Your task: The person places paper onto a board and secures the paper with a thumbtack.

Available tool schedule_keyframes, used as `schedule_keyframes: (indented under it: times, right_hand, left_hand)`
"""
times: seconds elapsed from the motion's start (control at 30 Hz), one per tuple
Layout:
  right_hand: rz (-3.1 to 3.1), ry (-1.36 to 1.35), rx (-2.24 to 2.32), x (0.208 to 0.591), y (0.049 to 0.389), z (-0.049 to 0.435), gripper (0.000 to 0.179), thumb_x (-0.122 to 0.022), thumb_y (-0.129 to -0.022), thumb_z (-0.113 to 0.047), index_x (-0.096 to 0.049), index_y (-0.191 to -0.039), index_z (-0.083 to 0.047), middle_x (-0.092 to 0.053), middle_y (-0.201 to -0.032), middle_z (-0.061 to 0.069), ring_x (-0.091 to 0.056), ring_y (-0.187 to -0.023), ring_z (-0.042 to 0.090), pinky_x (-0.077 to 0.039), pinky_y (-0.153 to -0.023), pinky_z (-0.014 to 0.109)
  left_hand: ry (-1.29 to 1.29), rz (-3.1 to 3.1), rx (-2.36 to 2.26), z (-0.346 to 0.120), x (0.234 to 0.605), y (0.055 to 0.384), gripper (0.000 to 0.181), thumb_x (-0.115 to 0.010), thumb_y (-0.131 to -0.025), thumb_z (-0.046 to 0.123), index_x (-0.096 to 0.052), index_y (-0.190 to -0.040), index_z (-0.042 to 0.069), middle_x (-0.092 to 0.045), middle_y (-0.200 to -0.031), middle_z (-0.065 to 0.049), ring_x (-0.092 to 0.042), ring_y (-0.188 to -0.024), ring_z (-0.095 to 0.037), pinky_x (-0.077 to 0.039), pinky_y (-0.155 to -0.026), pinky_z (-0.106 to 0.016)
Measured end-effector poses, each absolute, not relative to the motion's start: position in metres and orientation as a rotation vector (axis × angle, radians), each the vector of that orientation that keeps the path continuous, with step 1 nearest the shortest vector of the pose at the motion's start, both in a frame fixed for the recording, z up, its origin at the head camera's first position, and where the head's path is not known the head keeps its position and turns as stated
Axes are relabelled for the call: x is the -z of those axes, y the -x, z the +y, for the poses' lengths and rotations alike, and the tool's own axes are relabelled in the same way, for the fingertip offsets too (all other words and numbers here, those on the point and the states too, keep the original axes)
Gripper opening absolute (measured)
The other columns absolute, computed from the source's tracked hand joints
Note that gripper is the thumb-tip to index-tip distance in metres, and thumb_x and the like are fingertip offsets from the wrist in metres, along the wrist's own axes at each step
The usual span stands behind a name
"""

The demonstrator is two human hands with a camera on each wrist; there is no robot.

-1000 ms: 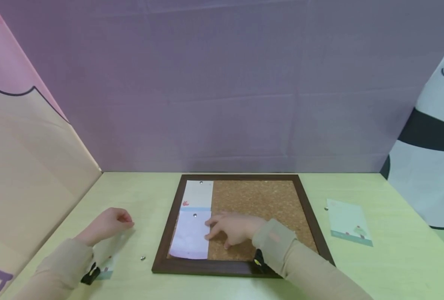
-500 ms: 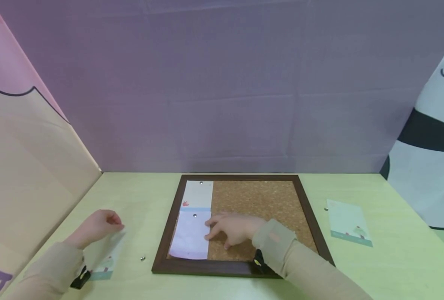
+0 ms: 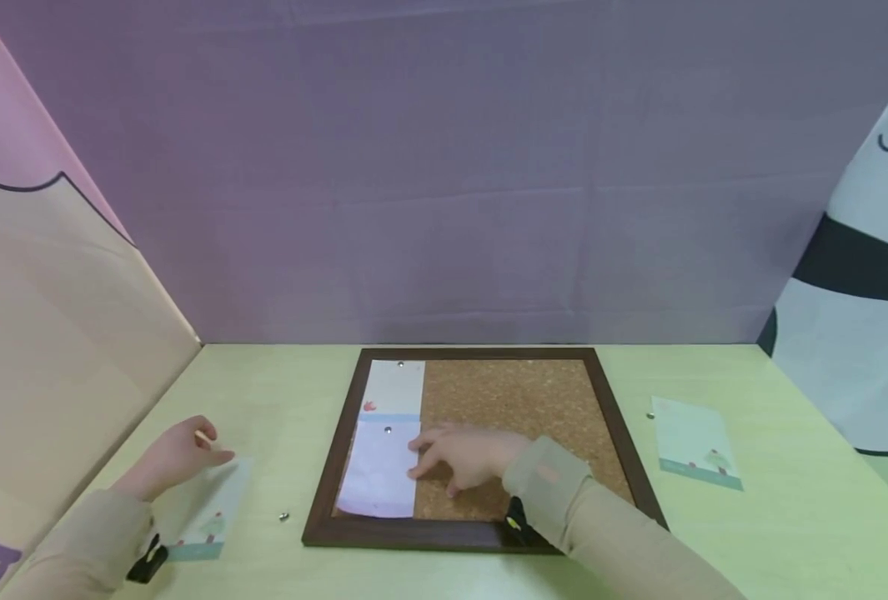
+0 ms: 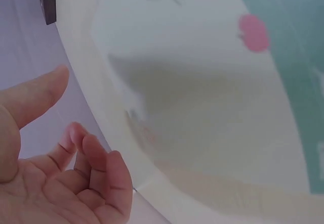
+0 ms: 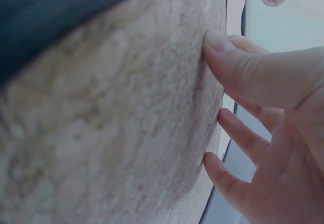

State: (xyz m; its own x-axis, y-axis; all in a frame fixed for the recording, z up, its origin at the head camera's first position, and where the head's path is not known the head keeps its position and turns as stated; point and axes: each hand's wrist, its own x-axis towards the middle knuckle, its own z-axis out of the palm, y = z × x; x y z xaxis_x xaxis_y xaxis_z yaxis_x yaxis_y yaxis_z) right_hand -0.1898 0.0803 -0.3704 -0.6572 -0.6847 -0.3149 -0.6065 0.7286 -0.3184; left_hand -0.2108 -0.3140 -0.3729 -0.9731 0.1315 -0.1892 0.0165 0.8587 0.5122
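My right hand rests with spread fingers on a brown-framed corkboard, fingertips at the right edge of a lavender paper sheet. A silver thumbtack sits near that sheet's top. Above it lies a white note sheet, also with a thumbtack near its top. At the left, my left hand hovers over a pale green note pad with a teal band and printed tree. Its thumb stands apart from the loosely curled fingers, and nothing is between them.
One loose thumbtack lies on the table between the left pad and the board. Right of the board are another pale green pad and a thumbtack. Fabric screens rise behind and at both sides.
My left hand has moved left, uncovering more of the green pad, and its thumb has parted from the fingers. My right hand has stayed in place on the corkboard.
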Motion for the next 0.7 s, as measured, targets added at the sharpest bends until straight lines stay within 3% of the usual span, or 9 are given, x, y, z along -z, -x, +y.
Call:
schedule_keyframes:
  times: [0.4,0.57,0.7]
  right_hand:
    - [2.521,0.990,0.251,0.369,0.190,0.080,0.055,-0.075,-0.076,-0.011,-0.060,-0.125,-0.031,-0.039,-0.148,-0.007,-0.025,-0.142,0.025,-0.019,-0.115,0.048]
    - [2.526,0.993,0.242,0.370,0.190,0.080,0.055,-0.075,-0.076,-0.011,-0.060,-0.125,-0.032,-0.038,-0.148,-0.007,-0.025,-0.142,0.025,-0.018,-0.115,0.048]
    - [2.527,0.992,0.245,0.370,0.189,0.080,0.056,-0.075,-0.075,-0.011,-0.060,-0.125,-0.032,-0.038,-0.148,-0.007,-0.025,-0.142,0.025,-0.018,-0.115,0.048]
  left_hand:
    - [-0.060,2.810,-0.675,-0.332,0.378,0.212,0.063,-0.070,-0.082,0.032,-0.042,-0.111,-0.016,-0.055,-0.104,-0.036,-0.058,-0.087,-0.037,-0.048,-0.074,-0.047]
    - [-0.018,2.803,-0.619,-0.336,0.380,0.210,0.083,-0.070,-0.081,0.038,-0.033,-0.118,-0.026,-0.046,-0.112,-0.045,-0.050,-0.099,-0.054,-0.045,-0.084,-0.057]
    - [0.005,2.790,-0.576,-0.338,0.380,0.208,0.093,-0.071,-0.079,0.042,-0.028,-0.120,-0.029,-0.040,-0.116,-0.049,-0.044,-0.105,-0.060,-0.042,-0.087,-0.060]
